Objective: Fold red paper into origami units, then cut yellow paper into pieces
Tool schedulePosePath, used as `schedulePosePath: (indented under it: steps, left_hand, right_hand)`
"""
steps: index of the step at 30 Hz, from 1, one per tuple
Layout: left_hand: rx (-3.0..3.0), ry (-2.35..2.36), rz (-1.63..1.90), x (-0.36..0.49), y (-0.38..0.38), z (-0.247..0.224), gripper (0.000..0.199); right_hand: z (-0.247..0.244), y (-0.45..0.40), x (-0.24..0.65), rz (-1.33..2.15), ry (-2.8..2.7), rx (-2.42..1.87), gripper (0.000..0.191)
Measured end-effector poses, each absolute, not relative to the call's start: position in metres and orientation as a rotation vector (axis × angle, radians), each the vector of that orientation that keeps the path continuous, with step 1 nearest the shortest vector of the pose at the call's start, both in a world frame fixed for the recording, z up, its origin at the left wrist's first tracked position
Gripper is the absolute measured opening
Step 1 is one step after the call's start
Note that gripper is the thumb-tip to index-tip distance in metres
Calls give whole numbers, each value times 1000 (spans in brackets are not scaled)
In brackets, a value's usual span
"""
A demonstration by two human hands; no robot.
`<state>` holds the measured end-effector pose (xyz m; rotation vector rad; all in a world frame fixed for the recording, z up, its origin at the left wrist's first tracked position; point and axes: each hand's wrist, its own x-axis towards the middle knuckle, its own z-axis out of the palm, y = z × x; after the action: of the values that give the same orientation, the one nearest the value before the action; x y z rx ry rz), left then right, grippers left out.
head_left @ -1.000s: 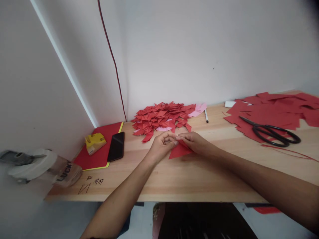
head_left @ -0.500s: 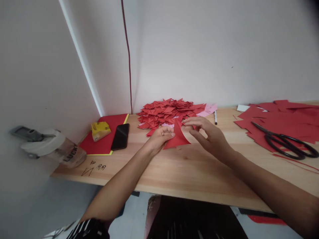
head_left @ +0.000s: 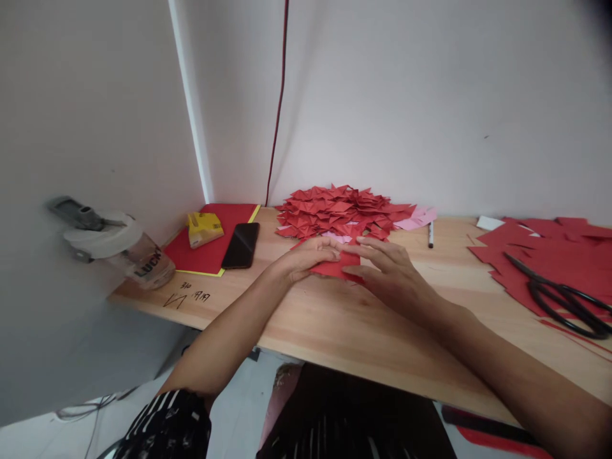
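A small piece of red paper [head_left: 331, 269] is between my two hands, above the wooden table. My left hand [head_left: 306, 258] is closed on its left side, thumb in front and fingers partly hidden. At its right edge is my right hand [head_left: 396, 271], fingers stretched and apart, the fingertips and thumb touching or very close to the paper. Just behind both hands lies a heap of folded red paper pieces [head_left: 335, 207], with some pink paper [head_left: 418, 218] under and beside it.
Black-handled scissors [head_left: 564, 299] lie on flat red sheets [head_left: 549, 255] at the right. A marker [head_left: 431, 234] is near the wall. To the left are a phone [head_left: 241, 245], a yellow packet [head_left: 204, 229] on a red folder [head_left: 179, 255], and a lidded bottle [head_left: 148, 261].
The red paper has gone from raised and curved to flatter and lower. My right hand has moved in to its right edge. The camera view has turned slightly left.
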<state>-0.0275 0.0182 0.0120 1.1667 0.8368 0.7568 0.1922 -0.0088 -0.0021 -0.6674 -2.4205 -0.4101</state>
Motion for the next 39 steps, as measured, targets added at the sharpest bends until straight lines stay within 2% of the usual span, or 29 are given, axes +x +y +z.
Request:
schedulePosePath:
  steps: [5,10,16,20,23,27,31,35,39]
  left_hand:
    - [1204,855,773,-27,19,11,26]
    - [1654,1045,972,-27,22,11,18]
    - [2180,1001,951,-22,16,4,39]
    - [2414,859,749,-23,15,-5,41]
    - [2421,838,656,-24,14,-4,40]
    - [2361,872,613,-23,9,2,23]
    - [2194,915,649,-25,3,5,6]
    - [2243,904,639,-28,-2,5,11]
    - [2346,863,676,-27,-4,6,16]
  right_hand:
    - [-2,-11,196,-425,-2383,-576,18]
    - [-1,-12,197,-479,-2404,-723,23]
    - [-4,-14,191,-405,-2543,-756,23]
    - [-8,-15,189,-249,-2612,-826,20]
    - [-10,-14,190,4,-2564,-923,19]
    - [-8,-11,191,345,-2474,-1026,19]
    - [-5,-5,194,538,-2415,-1103,13]
    - [-7,0,199,652,-2342,-1199,15]
    - [-10,2,197,613,-2323,-1252,18]
